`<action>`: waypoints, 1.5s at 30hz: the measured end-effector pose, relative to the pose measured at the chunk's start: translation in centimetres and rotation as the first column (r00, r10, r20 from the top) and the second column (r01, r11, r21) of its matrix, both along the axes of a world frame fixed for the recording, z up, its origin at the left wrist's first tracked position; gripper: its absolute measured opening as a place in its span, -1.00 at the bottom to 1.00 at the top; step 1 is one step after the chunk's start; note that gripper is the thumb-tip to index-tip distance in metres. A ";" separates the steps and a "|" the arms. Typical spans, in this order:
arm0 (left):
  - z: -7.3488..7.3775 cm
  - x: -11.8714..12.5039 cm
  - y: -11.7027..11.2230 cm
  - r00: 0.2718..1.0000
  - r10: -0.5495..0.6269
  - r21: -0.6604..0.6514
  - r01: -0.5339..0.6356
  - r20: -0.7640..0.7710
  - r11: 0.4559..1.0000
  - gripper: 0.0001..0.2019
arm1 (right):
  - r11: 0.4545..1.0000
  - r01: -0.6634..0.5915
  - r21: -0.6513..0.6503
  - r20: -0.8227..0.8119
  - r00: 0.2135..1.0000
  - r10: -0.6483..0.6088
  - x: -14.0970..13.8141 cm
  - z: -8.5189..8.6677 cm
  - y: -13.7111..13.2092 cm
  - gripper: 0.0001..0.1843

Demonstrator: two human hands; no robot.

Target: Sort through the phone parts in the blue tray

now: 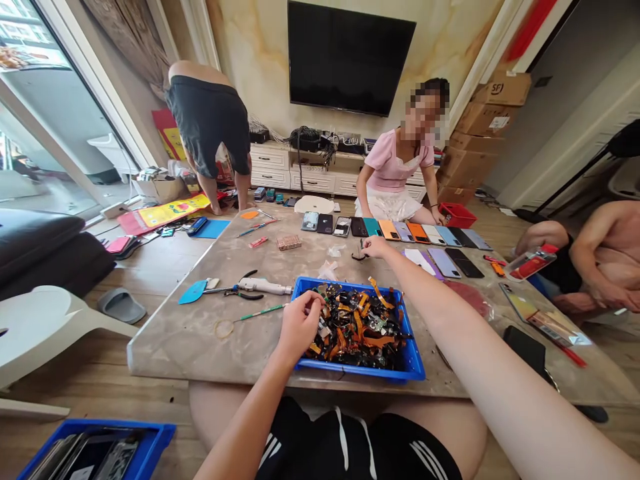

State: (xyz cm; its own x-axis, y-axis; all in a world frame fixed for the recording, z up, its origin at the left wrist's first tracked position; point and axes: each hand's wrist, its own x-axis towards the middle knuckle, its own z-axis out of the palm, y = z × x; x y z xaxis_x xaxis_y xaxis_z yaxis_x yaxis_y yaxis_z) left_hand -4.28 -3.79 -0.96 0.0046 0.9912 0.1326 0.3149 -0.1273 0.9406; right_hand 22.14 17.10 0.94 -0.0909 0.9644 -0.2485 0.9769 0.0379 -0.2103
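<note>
Two hands working | left hand (pixel 299 325): at rim of blue plastic tray (pixel 359 372), fingers pressed together, pinched item unclear | right hand (pixel 376 248): beyond tray, fingers together, grip unclear, near phone back covers (pixel 390 231)

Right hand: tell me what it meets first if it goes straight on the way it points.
Probably the small black looped object lying on the marble-patterned table, just ahead of the right hand. The depth is hard to judge from this view.
</note>
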 end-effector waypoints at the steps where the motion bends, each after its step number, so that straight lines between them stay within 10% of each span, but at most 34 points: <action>1: 0.0 0.0 0.0 1.000 0.000 0.006 0.000 -0.013 1.000 -0.76 | 1.000 0.006 0.020 0.004 1.000 -0.007 0.2 -0.1 0.2 -0.64; 12: 0.3 0.0 -0.1 0.998 -0.012 0.057 0.016 -0.064 0.998 -0.77 | 1.000 -0.001 -0.015 0.012 1.000 0.002 -2.1 -2.9 -0.8 -0.62; 21: -0.1 -0.3 0.0 0.998 -0.016 0.073 0.020 -0.057 0.997 -0.76 | 1.000 0.014 0.014 -0.123 0.992 -0.012 -1.7 -0.2 -3.1 -0.63; 29: 0.0 -0.4 -0.1 0.997 -0.036 0.046 0.039 -0.061 0.998 -0.75 | 0.969 0.012 0.246 -0.445 0.890 0.101 1.4 5.5 -5.8 -0.80; 32: 0.1 -0.4 -0.2 0.997 -0.029 0.052 0.033 -0.069 0.998 -0.75 | 0.958 -0.128 0.255 -0.634 0.726 0.266 1.7 7.0 -10.6 -0.74; 36: 0.4 -0.4 -0.4 0.995 0.003 0.064 0.003 -0.101 0.998 -0.74 | 0.843 -0.529 -0.099 -0.634 0.686 0.357 1.8 7.6 -15.1 -0.75; 40: 0.5 -0.2 -0.4 0.989 0.001 0.079 0.011 -0.148 0.997 -0.76 | 0.878 -0.474 -0.067 -0.631 0.702 0.331 2.5 6.7 -12.2 -0.68; 45: 0.6 0.1 -0.4 0.977 0.034 0.155 -0.001 -0.212 0.988 -0.78 | 0.992 -0.075 0.103 -0.297 0.949 0.103 1.2 1.9 -3.5 -0.78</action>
State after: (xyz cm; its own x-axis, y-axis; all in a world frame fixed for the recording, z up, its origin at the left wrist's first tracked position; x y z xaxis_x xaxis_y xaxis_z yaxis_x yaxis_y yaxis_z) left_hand -4.19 -4.16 -0.40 0.0319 0.9594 0.2802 0.5097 -0.2568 0.8211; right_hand 23.30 13.63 2.84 -0.2348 0.9658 -0.1100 0.8603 0.1538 -0.4861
